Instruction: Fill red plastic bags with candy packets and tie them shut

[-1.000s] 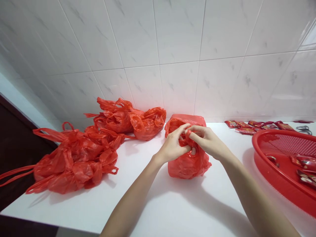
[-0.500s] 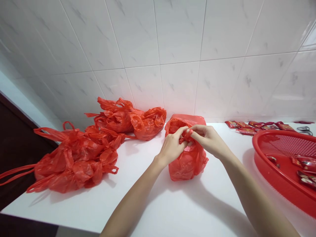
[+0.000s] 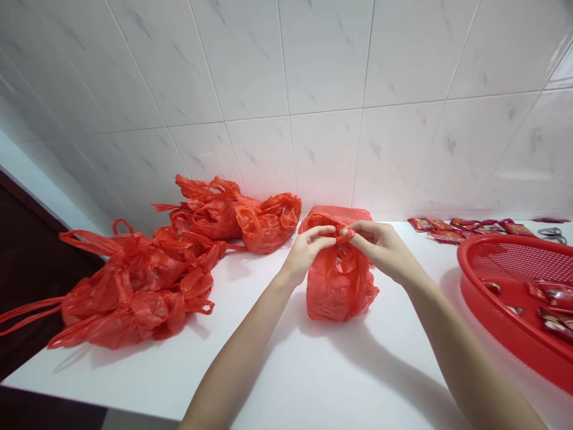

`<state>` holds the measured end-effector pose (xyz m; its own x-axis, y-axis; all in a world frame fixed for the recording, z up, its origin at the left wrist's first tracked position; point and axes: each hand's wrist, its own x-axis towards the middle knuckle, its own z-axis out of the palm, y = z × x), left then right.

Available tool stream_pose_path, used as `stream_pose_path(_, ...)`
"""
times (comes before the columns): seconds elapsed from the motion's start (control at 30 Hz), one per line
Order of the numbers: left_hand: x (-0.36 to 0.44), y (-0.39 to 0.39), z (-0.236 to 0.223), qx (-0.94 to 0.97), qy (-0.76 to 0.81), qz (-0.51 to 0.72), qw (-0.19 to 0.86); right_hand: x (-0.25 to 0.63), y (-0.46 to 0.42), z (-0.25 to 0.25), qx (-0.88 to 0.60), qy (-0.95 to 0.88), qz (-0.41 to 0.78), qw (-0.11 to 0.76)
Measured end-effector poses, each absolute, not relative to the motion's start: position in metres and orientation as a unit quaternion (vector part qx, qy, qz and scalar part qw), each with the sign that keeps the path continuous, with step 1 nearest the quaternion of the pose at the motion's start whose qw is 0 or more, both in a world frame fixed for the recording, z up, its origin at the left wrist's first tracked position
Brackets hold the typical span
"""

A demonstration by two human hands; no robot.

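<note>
The red plastic bag is stood towards the far edge of the bench. Its gathered top has been drawn higher and narrower than in the earlier frames, into a small twisted knot. That knot is pinched from either side by the left hand and the right hand. A heap of tied red bags is left beside the bench's left end, and a red plastic basket lies by its right edge.

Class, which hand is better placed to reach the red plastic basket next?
Probably the right hand: it sits nearer the basket, while the left hand is beyond the red plastic bag.
</note>
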<state>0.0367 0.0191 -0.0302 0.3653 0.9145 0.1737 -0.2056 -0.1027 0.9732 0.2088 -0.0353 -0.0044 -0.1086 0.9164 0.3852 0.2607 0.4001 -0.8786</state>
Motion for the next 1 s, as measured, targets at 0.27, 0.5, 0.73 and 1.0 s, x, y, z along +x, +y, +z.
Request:
stream_pose_path(0.27, 0.036, 0.022, -0.031, 0.497, 0.300, 0.484, 0.655, 0.207, -0.037, -0.002, -0.401, -0.687, 0.316, 0.517)
stream_pose_path(0.5, 0.033, 0.024, -0.025, 0.454, 0.334, 0.495, 0.661, 0.213, -0.036, -0.003, -0.414, -0.729, 0.204, 0.506)
stream_pose_path(0.73, 0.030, 0.042, -0.038, 0.438, 0.356, 0.528, 0.635, 0.226, -0.042, 0.005, -0.375, -0.802, 0.149, 0.441)
stream_pose_path(1.0, 0.018, 0.067, -0.056, 0.408, 0.412, 0.552, 0.600, 0.236, -0.051, 0.016, -0.344, -0.863, 0.229, 0.291)
